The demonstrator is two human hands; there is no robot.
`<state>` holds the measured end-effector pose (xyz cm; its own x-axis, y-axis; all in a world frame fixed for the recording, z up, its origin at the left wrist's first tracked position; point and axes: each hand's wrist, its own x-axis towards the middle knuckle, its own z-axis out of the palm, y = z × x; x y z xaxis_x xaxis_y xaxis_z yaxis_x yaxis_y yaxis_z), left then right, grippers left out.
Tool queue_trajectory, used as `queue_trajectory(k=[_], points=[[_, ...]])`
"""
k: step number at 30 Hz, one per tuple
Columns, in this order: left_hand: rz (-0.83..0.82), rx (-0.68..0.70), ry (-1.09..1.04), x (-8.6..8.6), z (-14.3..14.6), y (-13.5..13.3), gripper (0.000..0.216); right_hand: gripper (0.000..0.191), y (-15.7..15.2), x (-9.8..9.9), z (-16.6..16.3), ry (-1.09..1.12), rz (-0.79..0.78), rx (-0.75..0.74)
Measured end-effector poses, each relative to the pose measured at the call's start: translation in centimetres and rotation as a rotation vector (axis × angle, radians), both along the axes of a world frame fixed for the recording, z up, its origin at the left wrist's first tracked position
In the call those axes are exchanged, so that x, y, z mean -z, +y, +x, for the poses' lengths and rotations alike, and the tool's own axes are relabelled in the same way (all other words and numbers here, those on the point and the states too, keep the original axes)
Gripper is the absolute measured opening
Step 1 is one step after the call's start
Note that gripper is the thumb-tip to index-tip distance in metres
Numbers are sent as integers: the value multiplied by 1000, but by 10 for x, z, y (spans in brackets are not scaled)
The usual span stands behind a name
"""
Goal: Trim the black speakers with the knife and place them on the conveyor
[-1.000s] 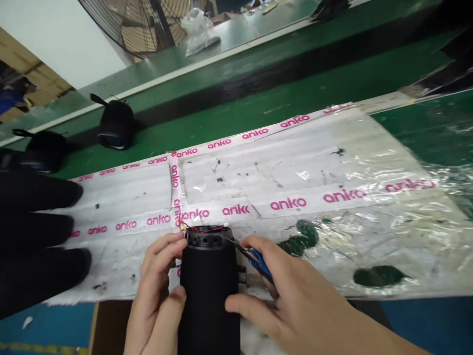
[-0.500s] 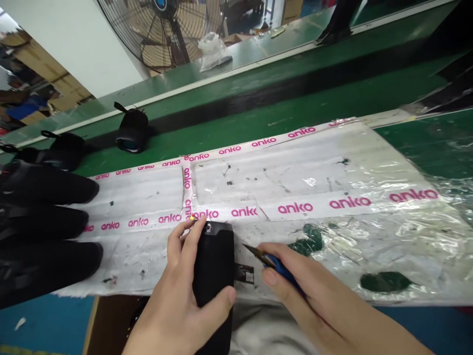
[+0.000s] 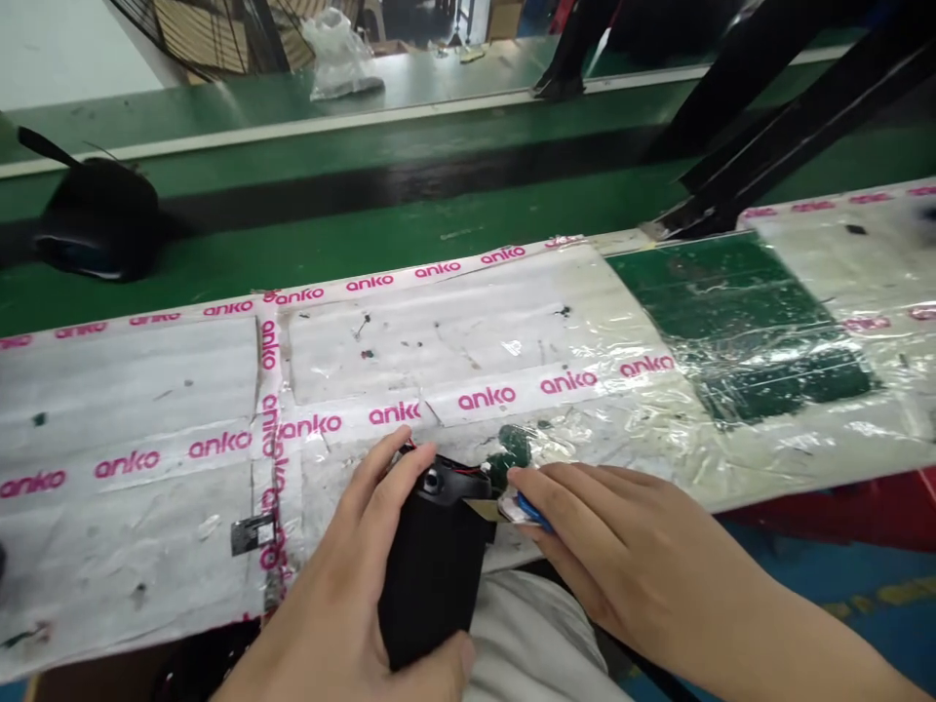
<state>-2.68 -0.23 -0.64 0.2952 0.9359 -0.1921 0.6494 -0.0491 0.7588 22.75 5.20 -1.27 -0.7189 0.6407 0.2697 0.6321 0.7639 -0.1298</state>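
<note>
Currently, the speaker [image 3: 439,575] is positioned at the near edge of the bench [image 3: 753,336], near the middle of the view, with its open end pointing to the far side. It is black and leans slightly to the right toward that end. Thin red wires [image 3: 463,471] show at the open end.

The left hand [image 3: 366,575] supports the speaker from the left. Its grip is wrapped around the body: the fingers lie along the far left side by the rim, and the thumb crosses the near end.

The right hand [image 3: 600,536] is just to the right of the speaker. Its grip pinches the knife [image 3: 532,511], which has a blue handle. The blade [image 3: 483,509] points left at the right side of the rim; whether its tip touches the speaker cannot be told.

A white covering [image 3: 409,341], bordered with printed pink lettering, lies on the bench. A small black label [image 3: 253,534] rests on it, left of the left hand. At the far left stands a black case [image 3: 102,219] with a strap loop. A clear plastic bag [image 3: 340,58] lies farther back, in front of a fan [image 3: 205,39].
</note>
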Motion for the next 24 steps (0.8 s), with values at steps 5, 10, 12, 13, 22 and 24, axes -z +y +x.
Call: queue_trajectory(k=[5,10,12,13,22,24], points=[[-1,34,57,-3,0,2,109,24,-1,5,0,3,-36,-30],[-35,-8,85,-7,3,7,108,30,-1,8,-1,19,-8,-64],[-51,-11,93,-8,3,10,109,31,-2,7,-3,9,70,-48],[-59,-3,99,-9,3,11,110,32,-2,6,-3,-1,111,-40],[-51,61,203,-4,6,12,116,32,-18,12,-5,55,76,41],[-44,87,205,-3,6,11,117,33,-18,13,-4,46,74,58]])
